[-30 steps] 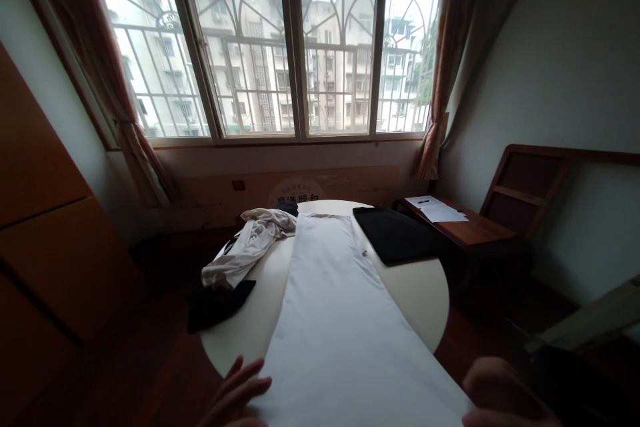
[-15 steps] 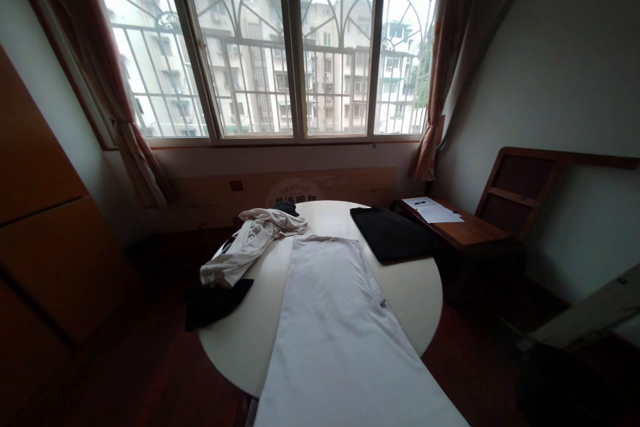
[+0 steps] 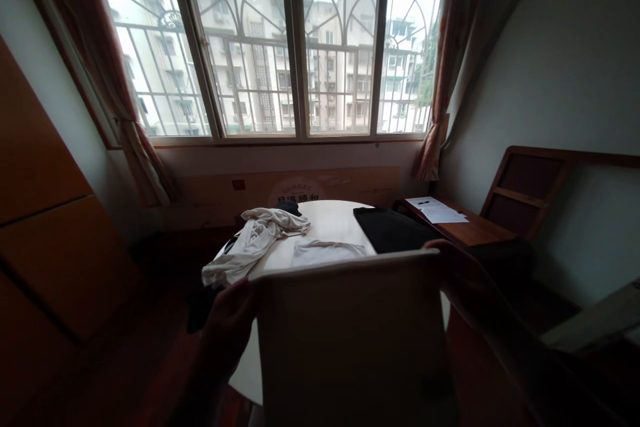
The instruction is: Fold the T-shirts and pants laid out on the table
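Across the round white bench (image 3: 337, 217) a long, smooth white cloth (image 3: 353, 340) rests its far end, its near end raised — left hand (image 3: 235, 313) and right hand (image 3: 453, 270) gripping opposite corners, set wide, presumably so the edge hangs taut.

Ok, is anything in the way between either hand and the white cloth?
Nothing visible: the left hand and right hand grip the raised edge of the white cloth, one at each end.
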Demonstrator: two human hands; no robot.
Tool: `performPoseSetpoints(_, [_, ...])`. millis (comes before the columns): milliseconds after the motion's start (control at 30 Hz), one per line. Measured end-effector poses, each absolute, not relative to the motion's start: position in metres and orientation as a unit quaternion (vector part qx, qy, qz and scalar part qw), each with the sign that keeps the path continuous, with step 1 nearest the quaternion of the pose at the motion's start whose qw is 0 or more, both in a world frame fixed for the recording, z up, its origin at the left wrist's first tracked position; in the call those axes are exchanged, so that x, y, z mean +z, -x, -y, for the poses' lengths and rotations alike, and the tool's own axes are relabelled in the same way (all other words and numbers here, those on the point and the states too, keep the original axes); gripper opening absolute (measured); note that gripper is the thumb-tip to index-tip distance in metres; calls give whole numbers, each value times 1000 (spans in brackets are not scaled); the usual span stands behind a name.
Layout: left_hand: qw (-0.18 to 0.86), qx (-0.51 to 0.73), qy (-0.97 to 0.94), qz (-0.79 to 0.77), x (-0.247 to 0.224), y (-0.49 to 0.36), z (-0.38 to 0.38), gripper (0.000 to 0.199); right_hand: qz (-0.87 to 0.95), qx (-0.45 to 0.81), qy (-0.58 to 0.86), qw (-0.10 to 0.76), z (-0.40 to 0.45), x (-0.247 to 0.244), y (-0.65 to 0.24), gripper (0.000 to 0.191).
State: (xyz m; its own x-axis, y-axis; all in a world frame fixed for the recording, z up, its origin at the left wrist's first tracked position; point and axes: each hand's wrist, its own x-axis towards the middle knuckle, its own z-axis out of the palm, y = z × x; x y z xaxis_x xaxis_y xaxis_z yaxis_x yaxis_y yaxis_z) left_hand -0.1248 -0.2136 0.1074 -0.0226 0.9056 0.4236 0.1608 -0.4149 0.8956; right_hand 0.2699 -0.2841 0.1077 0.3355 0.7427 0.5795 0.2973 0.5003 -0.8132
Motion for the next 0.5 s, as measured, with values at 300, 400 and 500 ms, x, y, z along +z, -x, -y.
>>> performPoseSetpoints(300, [431, 473, -559, -526, 95, 57, 41, 47, 428, 442, 475, 629, 101, 87, -249, 29])
performPoseSetpoints(400, [417, 437, -573, -554, 73, 48, 8, 35, 384, 456, 537, 597, 53, 58, -244, 16])
performPoseSetpoints(500, [384, 409, -600, -571, 56, 48, -12, 25, 368, 441, 578, 580, 24, 31, -241, 7])
